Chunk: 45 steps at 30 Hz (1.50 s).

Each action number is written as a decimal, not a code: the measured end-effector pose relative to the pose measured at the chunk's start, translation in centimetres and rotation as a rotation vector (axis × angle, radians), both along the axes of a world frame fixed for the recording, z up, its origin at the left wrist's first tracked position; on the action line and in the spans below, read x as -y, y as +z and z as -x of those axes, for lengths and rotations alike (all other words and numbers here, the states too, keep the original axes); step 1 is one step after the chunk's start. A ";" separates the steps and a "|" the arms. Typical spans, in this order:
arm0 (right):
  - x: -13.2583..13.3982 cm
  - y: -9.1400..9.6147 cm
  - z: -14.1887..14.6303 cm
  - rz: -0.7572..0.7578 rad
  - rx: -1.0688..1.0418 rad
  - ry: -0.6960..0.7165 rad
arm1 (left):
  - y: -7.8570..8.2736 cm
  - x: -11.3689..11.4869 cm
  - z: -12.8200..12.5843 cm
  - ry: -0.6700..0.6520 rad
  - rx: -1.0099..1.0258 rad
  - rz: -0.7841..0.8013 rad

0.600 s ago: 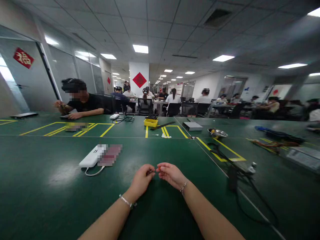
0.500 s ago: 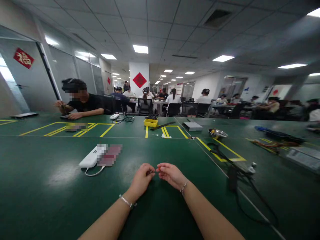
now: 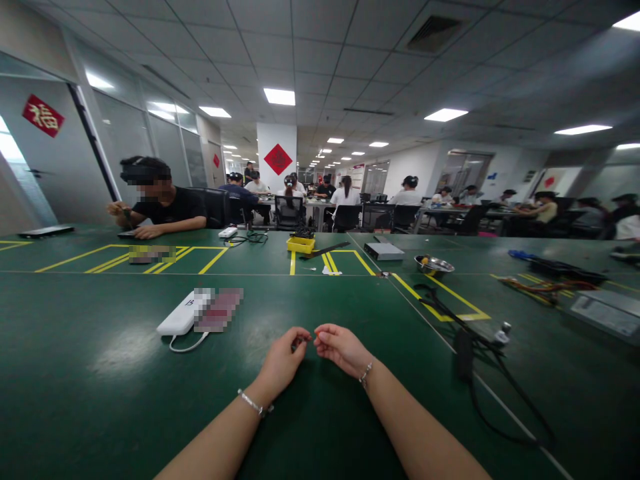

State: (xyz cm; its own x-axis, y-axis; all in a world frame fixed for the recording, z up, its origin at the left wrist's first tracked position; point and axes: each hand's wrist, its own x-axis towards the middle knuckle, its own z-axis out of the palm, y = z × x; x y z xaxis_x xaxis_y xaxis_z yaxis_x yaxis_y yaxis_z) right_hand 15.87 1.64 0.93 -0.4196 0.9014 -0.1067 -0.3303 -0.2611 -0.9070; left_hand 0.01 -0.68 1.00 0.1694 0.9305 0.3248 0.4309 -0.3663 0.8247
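Close together above the green table (image 3: pixel 210 393), both my hands face each other with curled fingers. My left hand (image 3: pixel 284 353) is closed around something small and dark that I cannot make out, mostly hidden by the fingers. The fingertips of my right hand (image 3: pixel 343 348) are pinched together, with a tiny orange-red spot at the tips; what it is, if anything, is too small to name. A narrow gap separates the two hands' fingertips.
Left of my hands lies a white power bank (image 3: pixel 176 315) with a short cable. Farther off are a yellow box (image 3: pixel 301 245), a grey metal box (image 3: pixel 384 251) and a metal bowl (image 3: pixel 434 265). Black cables (image 3: pixel 465 353) lie right. A person (image 3: pixel 170 208) sits across, far left.
My hands stay nearly in place; the gap between their fingertips is slightly wider. The camera view has shifted a little.
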 end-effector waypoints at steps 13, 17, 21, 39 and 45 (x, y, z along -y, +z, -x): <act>-0.2 -0.2 0.0 -0.015 -0.007 0.011 | -0.4 -0.1 0.0 0.008 0.028 0.040; -0.2 -0.3 0.0 -0.002 -0.002 0.005 | -0.1 0.0 0.1 0.034 -0.039 0.016; -0.2 -0.3 -0.1 0.010 -0.004 -0.008 | 0.2 0.3 0.1 0.012 -0.038 0.019; 0.3 0.4 0.1 -0.001 0.021 -0.013 | 0.2 0.1 0.0 0.023 -0.049 0.062; 0.3 0.4 0.1 0.003 0.017 -0.021 | -0.1 0.0 -0.1 0.009 -0.060 0.088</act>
